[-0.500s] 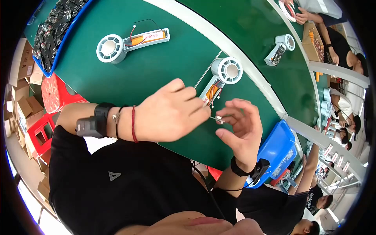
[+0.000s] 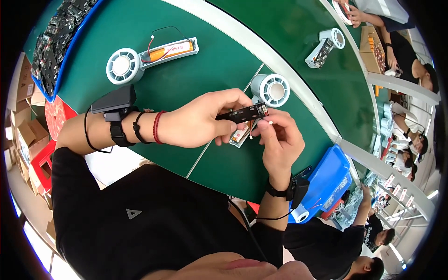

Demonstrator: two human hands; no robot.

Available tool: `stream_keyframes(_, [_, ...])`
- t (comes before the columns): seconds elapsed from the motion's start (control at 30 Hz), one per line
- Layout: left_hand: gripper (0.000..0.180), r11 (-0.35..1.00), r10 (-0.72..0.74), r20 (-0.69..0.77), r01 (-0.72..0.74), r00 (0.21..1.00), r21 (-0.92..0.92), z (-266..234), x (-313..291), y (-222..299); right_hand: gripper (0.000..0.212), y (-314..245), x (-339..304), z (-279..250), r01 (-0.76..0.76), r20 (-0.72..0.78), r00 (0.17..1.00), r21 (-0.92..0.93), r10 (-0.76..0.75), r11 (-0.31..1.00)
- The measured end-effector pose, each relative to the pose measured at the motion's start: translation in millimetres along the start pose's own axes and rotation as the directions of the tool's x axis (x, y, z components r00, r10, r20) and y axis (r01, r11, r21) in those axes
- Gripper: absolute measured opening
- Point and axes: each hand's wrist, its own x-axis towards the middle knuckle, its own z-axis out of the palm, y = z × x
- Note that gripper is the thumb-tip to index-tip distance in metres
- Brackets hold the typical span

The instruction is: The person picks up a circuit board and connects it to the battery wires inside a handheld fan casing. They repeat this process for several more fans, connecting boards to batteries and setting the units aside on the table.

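Note:
My left hand (image 2: 198,119) is closed on a narrow black circuit board (image 2: 242,113), thumb below and fingers above. At the board's far end, my right hand (image 2: 282,140) pinches a small white connector (image 2: 270,122) between thumb and forefinger. Whether the connector touches the board cannot be made out. Just beyond lies a light-blue handheld fan housing (image 2: 272,90). Its open handle with an orange battery (image 2: 241,134) shows partly beneath the board and my fingers. Further left rests a second such fan (image 2: 123,66), its handle open on an orange battery (image 2: 171,49) with thin red and black wires.
At the far left stands a blue bin (image 2: 70,60) full of black circuit boards. A blue tray (image 2: 326,175) sits right of my right wrist. Beyond the pale rail (image 2: 280,60) lies another fan (image 2: 322,49). Co-workers sit along the right; a red stool (image 2: 56,116) stands left.
My left hand has turned, bringing the black circuit board into view above the near fan. My right thumb and forefinger have closed on the white connector. The view has shifted slightly.

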Motion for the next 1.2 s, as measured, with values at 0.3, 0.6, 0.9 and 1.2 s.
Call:
stream_keyframes(0.3, [0.039,0.942,0.056,-0.113,-0.016,0.992,0.335,4.2,-8.3,-5.8,0.012,2.2,5.3,17.3,0.260,-0.007,0.952,-0.514,-0.307,0.818])
stream_keyframes(0.6, [0.050,0.701,0.460,-0.076,-0.309,0.885,0.643,9.5,-4.7,-18.7,0.018,9.5,5.8,24.9,0.398,0.048,0.832,-0.745,-0.553,0.535])
stream_keyframes(0.9, [0.036,0.774,0.458,-0.075,-0.356,0.886,0.523,2.9,-5.3,-21.1,0.018,9.9,1.7,29.7,0.367,-0.091,0.872,-0.530,-0.482,0.764])
stream_keyframes(1.2, [0.033,0.834,0.533,-0.122,-0.496,0.837,0.243,8.6,5.4,-32.5,0.016,5.9,1.9,31.9,0.402,0.041,0.842,-0.712,-0.538,0.575])
